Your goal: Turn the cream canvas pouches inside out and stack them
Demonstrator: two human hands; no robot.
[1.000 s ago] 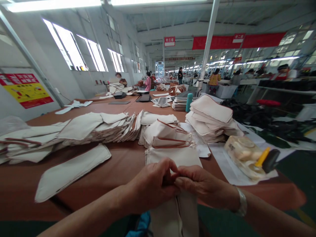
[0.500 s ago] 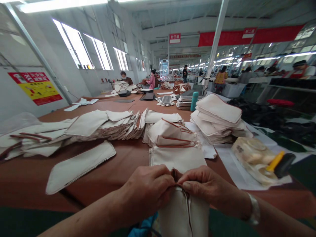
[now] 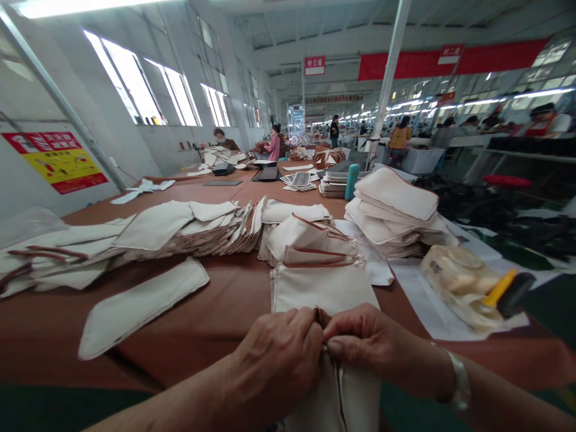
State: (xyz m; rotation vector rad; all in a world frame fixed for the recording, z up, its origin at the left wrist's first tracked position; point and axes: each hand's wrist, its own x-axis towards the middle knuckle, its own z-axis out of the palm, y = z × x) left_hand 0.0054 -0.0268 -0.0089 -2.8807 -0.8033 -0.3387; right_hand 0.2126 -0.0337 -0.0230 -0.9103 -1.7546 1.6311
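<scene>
A cream fabric piece point(image 3: 360, 393) with a brown-edged seam down its middle hangs at the table's front edge. My left hand point(image 3: 283, 354) is closed on the top of that seam, its fingertips partly hidden. Pinched on the same seam from the other side is my right hand point(image 3: 366, 336), with a pale bracelet at the wrist. Both hands nearly touch. Just beyond them lies a flat cream panel point(image 3: 321, 288), in front of a pile of cream pieces point(image 3: 297, 237) with brown edges.
Left on the brown table point(image 3: 229, 300) lies a single cream panel point(image 3: 144, 306), with a long row of stacked panels point(image 3: 157, 225) behind. At right stand a panel stack point(image 3: 396, 198), a teal bottle point(image 3: 351, 182) and a cloudy plastic container point(image 3: 463, 282) beside a yellow-and-black handle point(image 3: 508, 294).
My left hand has turned slightly, its knuckles now more over the seam. My right hand keeps its pinch almost in place. The whole view has shifted a little.
</scene>
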